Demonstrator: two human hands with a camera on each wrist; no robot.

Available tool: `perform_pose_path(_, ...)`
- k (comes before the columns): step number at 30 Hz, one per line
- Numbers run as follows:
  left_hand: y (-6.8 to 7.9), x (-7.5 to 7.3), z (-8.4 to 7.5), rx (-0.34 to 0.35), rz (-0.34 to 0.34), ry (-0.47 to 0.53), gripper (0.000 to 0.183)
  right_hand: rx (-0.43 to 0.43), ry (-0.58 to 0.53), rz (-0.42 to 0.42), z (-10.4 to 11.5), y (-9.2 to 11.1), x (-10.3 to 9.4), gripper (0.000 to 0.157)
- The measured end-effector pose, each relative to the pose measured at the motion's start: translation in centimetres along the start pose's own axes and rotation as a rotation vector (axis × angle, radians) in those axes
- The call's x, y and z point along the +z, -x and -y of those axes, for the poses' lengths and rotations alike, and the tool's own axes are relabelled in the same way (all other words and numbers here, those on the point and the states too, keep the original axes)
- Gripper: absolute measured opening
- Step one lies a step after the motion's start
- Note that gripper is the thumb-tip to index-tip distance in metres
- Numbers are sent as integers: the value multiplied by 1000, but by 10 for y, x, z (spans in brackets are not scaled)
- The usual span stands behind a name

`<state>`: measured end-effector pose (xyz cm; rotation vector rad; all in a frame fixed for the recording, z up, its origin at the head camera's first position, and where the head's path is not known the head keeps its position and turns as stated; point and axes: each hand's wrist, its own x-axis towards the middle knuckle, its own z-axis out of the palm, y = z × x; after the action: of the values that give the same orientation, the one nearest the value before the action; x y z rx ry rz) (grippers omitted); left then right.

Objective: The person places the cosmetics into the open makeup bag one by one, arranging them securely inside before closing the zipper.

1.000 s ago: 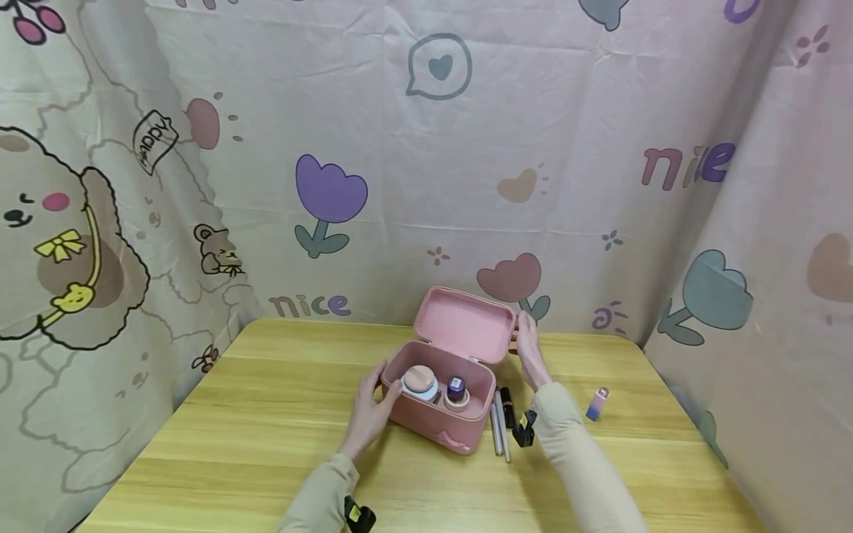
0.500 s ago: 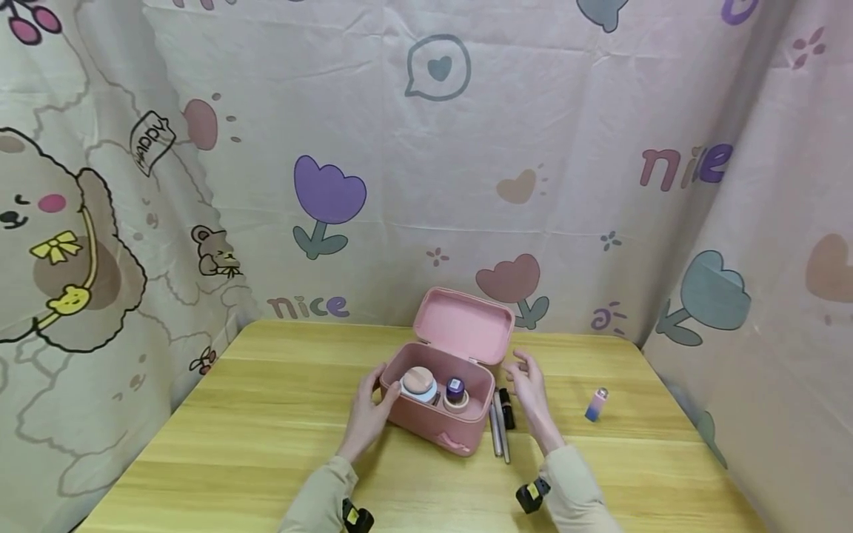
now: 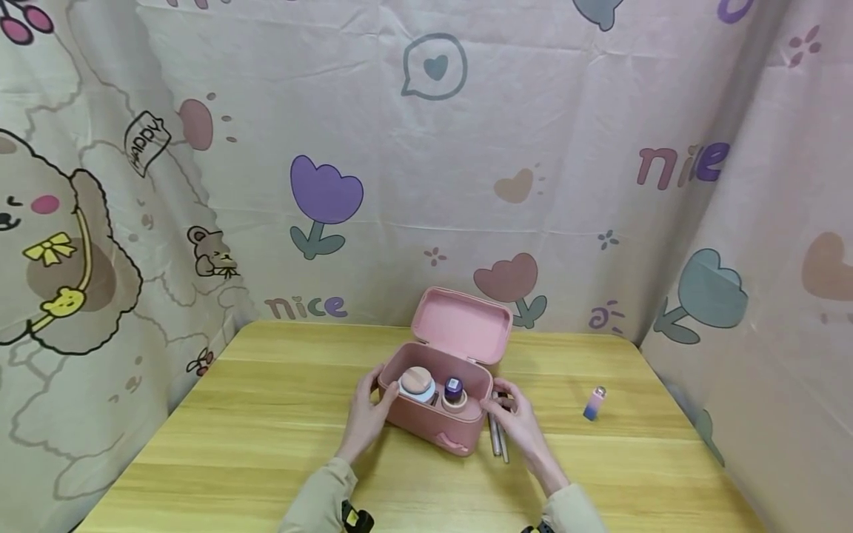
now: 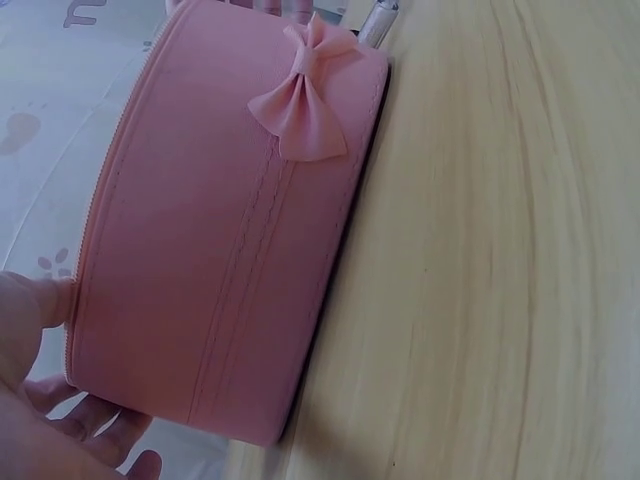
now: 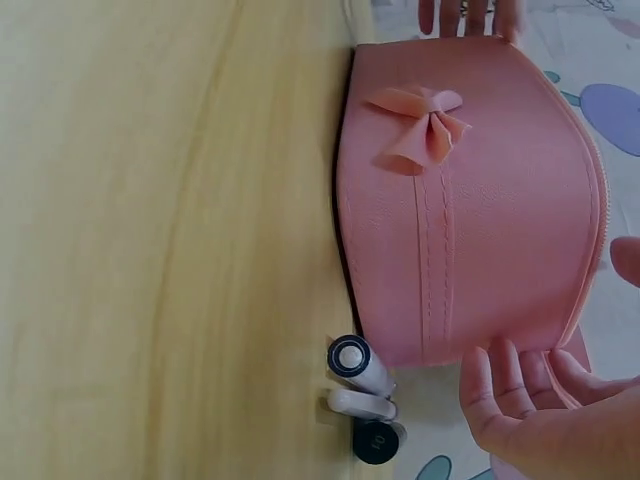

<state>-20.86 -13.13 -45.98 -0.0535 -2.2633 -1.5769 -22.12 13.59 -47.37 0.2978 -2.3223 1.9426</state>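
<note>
A pink makeup case (image 3: 426, 427) with a bow on its front stands on the table, its lid (image 3: 460, 326) tipped back. Inside, a beige round item (image 3: 416, 379) sits on a white round container, and a purple-capped bottle (image 3: 454, 389) on a low cream jar (image 3: 455, 406). My left hand (image 3: 363, 418) grips the left end, thumb at the rim and fingers on the outer wall. At the opposite end, my right hand (image 3: 523, 428) holds the case, with its fingertips (image 5: 512, 385) against the side and thumb near the rim.
Slim silver pens (image 3: 495, 438) lie close along the case's right side, beside a black tube (image 5: 376, 441) partly behind my right hand. Farther right is a pink-and-blue tube (image 3: 594, 404). A printed curtain (image 3: 400, 185) hangs behind and around the wooden table (image 3: 266, 400).
My right hand has come down from beside the raised lid to the right end of the case. The left hand keeps its place, and the lid stays raised.
</note>
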Motion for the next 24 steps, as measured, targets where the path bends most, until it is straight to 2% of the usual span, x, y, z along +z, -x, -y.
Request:
perform_pose_path(3,2,-1,-1,6,-8,-6,54,22,4,-22,10,5,4,58)
perform_pose_path(5,4,-1,-2,10,-15,-7,54,74,4,-37,23,8,7,61)
perform_pose_path(8,8,-1,-4,14,-33,-16,55,115,-8,-31,28,8,8,62)
perform_pose_path(12,11,0,-6,0,-51,-41,55,70,-20,-17,21,5,8,58)
perform_pose_path(16,13,1,-7,-16,-59,-65,54,-15,-28,11,0,-1,5,57)
perform_pose_path(19,15,1,-8,-19,-62,-85,54,-28,-40,12,-12,-7,4,57)
perform_pose_path(24,20,2,-12,-36,-70,-155,58,-25,-18,-30,2,-6,6,49)
